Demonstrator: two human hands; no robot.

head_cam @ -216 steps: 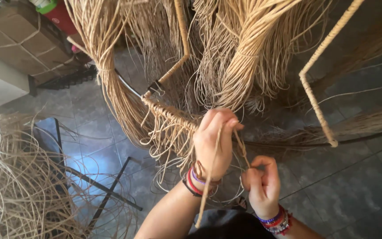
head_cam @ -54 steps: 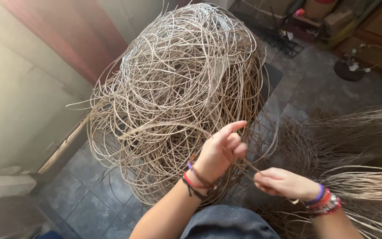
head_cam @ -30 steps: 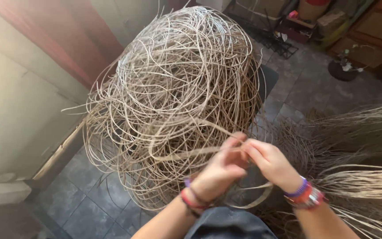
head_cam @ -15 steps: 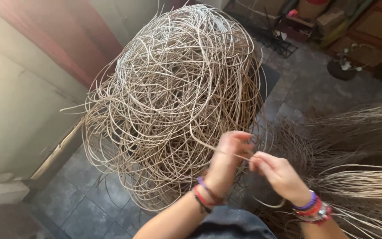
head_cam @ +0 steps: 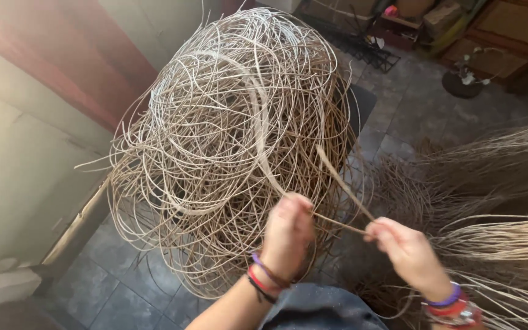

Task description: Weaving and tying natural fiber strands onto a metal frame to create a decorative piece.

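A big tangled heap of thin pale cane strands (head_cam: pixel 227 128) fills the middle of the view, on a dark tiled floor. My left hand (head_cam: pixel 287 235) is closed around a strand that rises from the heap, at its near right edge. My right hand (head_cam: pixel 401 247) pinches a flat cane strip (head_cam: pixel 340 183), whose free end sticks up and to the left between the hands. A thin strand runs straight from one hand to the other. Coloured bands circle both wrists.
Bundles of straight cane fibres (head_cam: pixel 496 183) fan out on the right. A pale wall (head_cam: pixel 25 159) and a reddish panel stand on the left. Boxes and a small dark round stand (head_cam: pixel 462 82) lie at the back right. Grey floor tiles (head_cam: pixel 117 281) show below.
Since the oldest frame my view has swung from the hanging fibre bundles to the tangled heap. In the last second my hands met, then drew apart, pulling a strip out of the heap.
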